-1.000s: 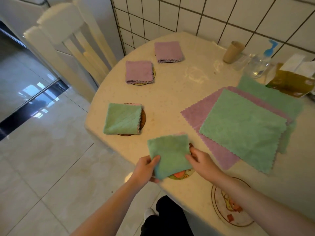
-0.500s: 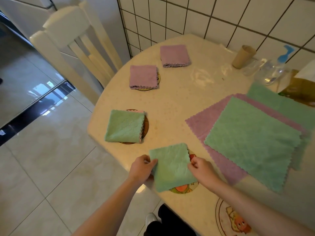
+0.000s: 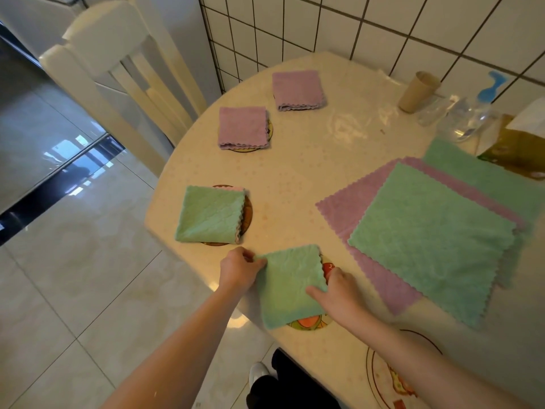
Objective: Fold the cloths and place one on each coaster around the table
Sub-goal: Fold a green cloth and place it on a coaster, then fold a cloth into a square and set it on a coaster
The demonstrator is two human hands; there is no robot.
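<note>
Your left hand point(image 3: 239, 271) pinches the left top corner of the folded green cloth point(image 3: 290, 286), thumb and fingers point(image 3: 259, 262) closed on its edge. Your right hand point(image 3: 339, 293) lies on the cloth's right edge; the index finger is stretched flat across the fabric, while the other fingers curl at the edge, and you cannot tell whether they grip it.

The folded green cloth sits at the near rim of the bench point(image 3: 295, 178), covering most of a patterned coaster point(image 3: 309, 321) whose coloured edge shows below and to the right of the cloth.

Just beyond your left hand, a second folded green cloth point(image 3: 209, 215) rests on a dark coaster point(image 3: 247, 212). Farther back, a folded purple cloth point(image 3: 243, 128) lies on another coaster, and a second folded purple cloth point(image 3: 298, 90) lies nearer the tiled wall point(image 3: 354, 25).

Just beside your right hand lies the stack of unfolded cloths point(image 3: 427, 240), green on top, purple beneath, green again at the back. A printed plate point(image 3: 389, 376) sits at the near rim under your right forearm.

At the far right stand a paper cup point(image 3: 417, 91), a clear spray bottle point(image 3: 474, 113) with a blue trigger, and a tissue box point(image 3: 513, 149). A white chair point(image 3: 118, 81) stands against the bench's left side.
</note>
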